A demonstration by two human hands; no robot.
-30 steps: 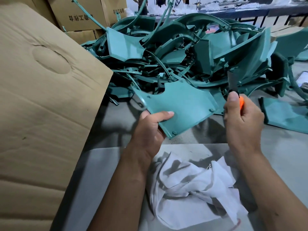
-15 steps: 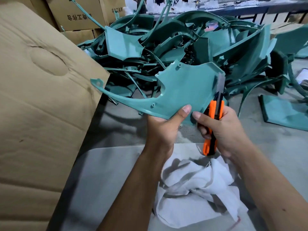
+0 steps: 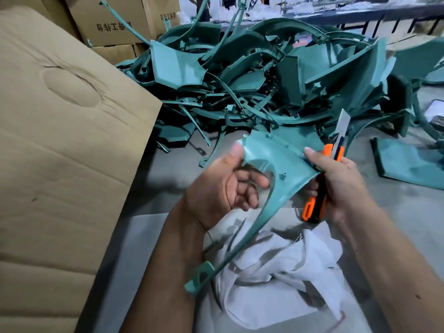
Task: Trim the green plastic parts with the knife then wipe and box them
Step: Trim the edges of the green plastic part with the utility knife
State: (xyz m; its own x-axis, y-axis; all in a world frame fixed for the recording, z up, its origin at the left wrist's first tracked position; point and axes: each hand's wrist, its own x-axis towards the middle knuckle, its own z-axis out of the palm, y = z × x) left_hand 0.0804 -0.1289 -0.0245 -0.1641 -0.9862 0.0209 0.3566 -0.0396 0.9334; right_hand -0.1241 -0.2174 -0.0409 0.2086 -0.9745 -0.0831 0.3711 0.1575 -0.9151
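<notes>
printed cartons [image 3: 115,22] stacked at back, dark railing [image 3: 360,15] beyond them.

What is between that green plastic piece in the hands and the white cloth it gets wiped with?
Nothing visible. The curved green plastic part, held by the left hand and right hand, hangs directly above the crumpled white cloth. The right hand also grips the orange and black utility knife, blade pointing up and away.

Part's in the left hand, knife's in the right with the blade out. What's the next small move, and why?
Probably tip the knife down so its blade meets the edge of the green part. The blade points up, clear of the part, which the left hand holds by its rim while the right hand grips the handle, thumb on the part.
</notes>
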